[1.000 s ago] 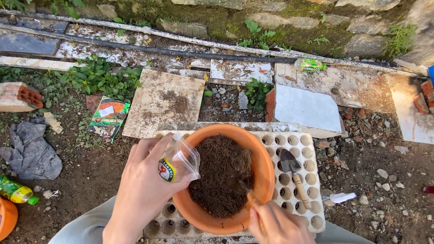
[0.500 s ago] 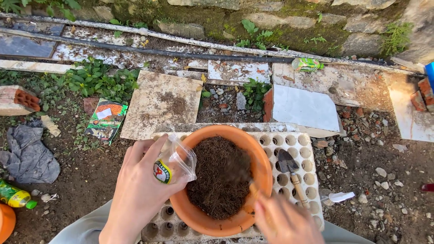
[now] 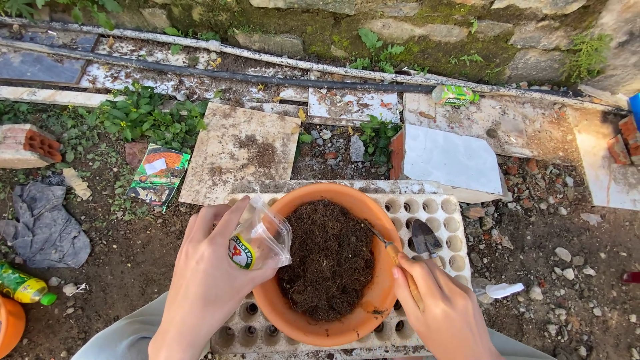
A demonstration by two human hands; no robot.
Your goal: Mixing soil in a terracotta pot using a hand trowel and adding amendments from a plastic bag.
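Two hands in view, both closed on something. Left hand (image 3: 210,273) pinches a small clear plastic packet (image 3: 261,235) with a yellow label, held just over the left rim of the orange terracotta pot (image 3: 373,303). Pot is full of dark fibrous soil (image 3: 328,257) and sits on a white seedling tray (image 3: 443,220) on the ground. Right hand (image 3: 443,310) grips a wooden-handled tool (image 3: 400,263); its thin metal end rests at the pot's right rim, touching the soil edge. I see a small trowel (image 3: 427,239) lying on the tray just right of the pot. Grey cloth (image 3: 43,227) and a seed packet (image 3: 159,175) lie well left.
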